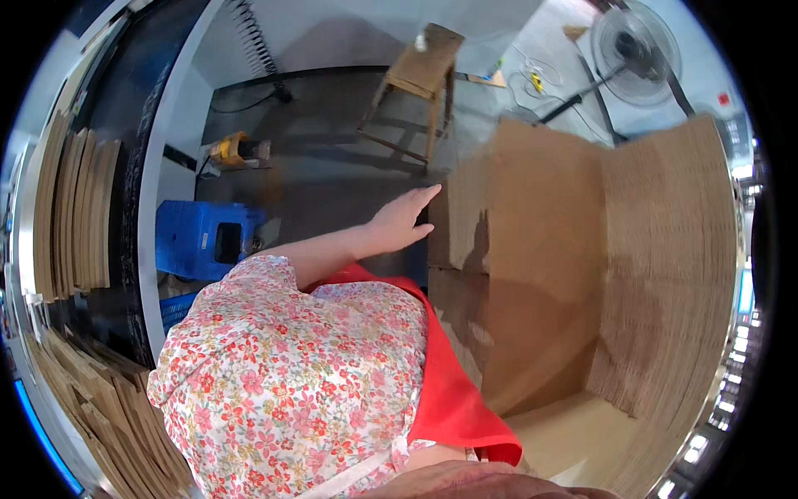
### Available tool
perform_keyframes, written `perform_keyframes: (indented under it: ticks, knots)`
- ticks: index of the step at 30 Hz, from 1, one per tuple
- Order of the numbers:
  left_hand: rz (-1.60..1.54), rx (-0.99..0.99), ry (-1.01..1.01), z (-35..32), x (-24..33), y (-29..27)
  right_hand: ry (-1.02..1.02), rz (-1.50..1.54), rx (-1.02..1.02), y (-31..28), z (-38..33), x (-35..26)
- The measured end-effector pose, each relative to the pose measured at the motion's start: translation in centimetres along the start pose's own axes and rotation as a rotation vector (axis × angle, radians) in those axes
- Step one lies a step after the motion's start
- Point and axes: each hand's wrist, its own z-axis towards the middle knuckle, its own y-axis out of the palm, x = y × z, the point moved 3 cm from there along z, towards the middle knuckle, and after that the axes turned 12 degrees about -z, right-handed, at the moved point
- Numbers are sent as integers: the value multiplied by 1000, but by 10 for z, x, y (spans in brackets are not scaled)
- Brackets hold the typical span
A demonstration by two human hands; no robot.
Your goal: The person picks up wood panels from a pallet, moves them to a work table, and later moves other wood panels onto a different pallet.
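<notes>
My left hand (pixel 403 220) reaches out to the right over the dark floor, palm turned down. Its fingers are stretched, the thumb stands apart, and nothing is in it. The fingertips come up to the near-left edge of a tall stack of brown cardboard sheets (pixel 665 274); whether they touch it I cannot tell. A wide plain cardboard face (pixel 544 266) shows between the layered edges, with a shadow falling on its left part. My right hand is not in view. A floral sleeve and a red apron (pixel 457 399) fill the lower middle.
A wooden stool (pixel 428 62) stands ahead. Beyond the cardboard is a round fan (pixel 636 54), with loose cables beside it. On the left are a blue plastic case (pixel 199 237), a yellow-and-black device (pixel 237 151), a white post (pixel 158 166) and more stacked boards (pixel 79 212). A coiled hose (pixel 253 37) hangs behind.
</notes>
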Motion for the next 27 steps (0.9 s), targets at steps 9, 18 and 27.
perform_keyframes:
  ticks: [9, 18, 27]
  knots:
    - [892, 567, -29, 2, -86, -310, -386, -261, -471, 136, 72, -184]
    - [1355, 611, -941, -108, -124, -524, -232, 315, -769, 175, 193, -402]
    - [1283, 657, -897, -114, -116, -528, -37, 332, -395, 239, 399, -557]
